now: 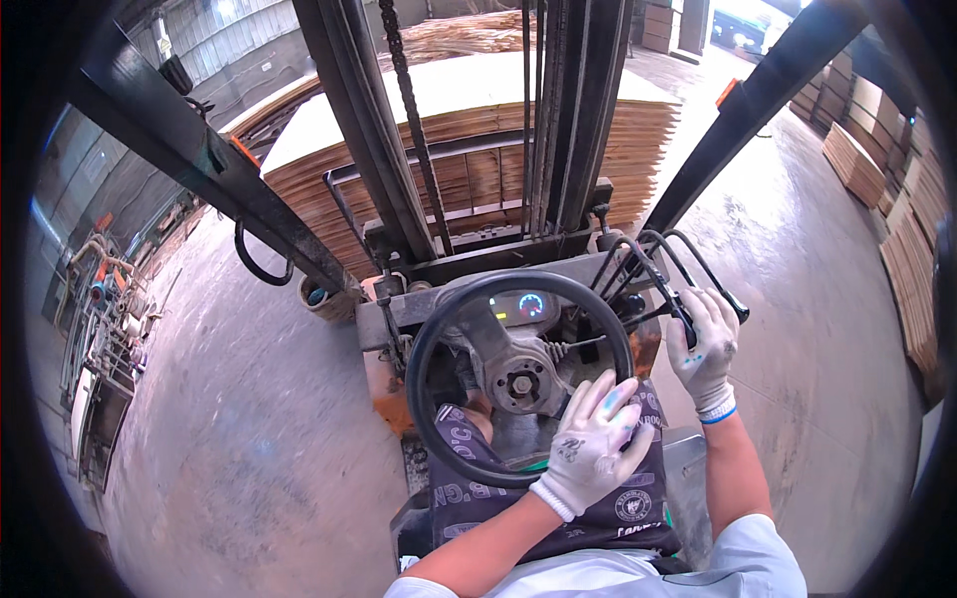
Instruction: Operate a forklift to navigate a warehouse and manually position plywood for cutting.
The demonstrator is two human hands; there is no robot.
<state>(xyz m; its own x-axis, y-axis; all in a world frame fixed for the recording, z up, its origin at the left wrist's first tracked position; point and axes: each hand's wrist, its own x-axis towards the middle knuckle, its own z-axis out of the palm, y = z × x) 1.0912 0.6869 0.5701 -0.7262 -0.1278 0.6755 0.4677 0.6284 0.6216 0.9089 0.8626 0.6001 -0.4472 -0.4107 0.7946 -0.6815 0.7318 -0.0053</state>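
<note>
I sit at the black steering wheel (420, 399) of a forklift. My left hand (595, 448), in a white knit glove with coloured stains, lies over the lower right of the wheel; its fingers are stretched out toward the rim, not wrapped round it. To the right of the wheel, my right hand (707, 344), gloved the same way, has its fingers bent over a black control lever (687, 324). More thin bent levers (688, 249) rise beside it. Behind the wheel, a small dashboard display (525, 305) is lit.
Ahead stands the forklift mast (384, 130) with chains; beyond it rises a broad stack of thin wooden sheets (643, 149). Slanted black posts (189, 149) frame both sides. More board stacks (909, 289) line the right wall. Hoses and equipment (110, 299) stand along the left. Concrete floor (229, 399) surrounds the forklift.
</note>
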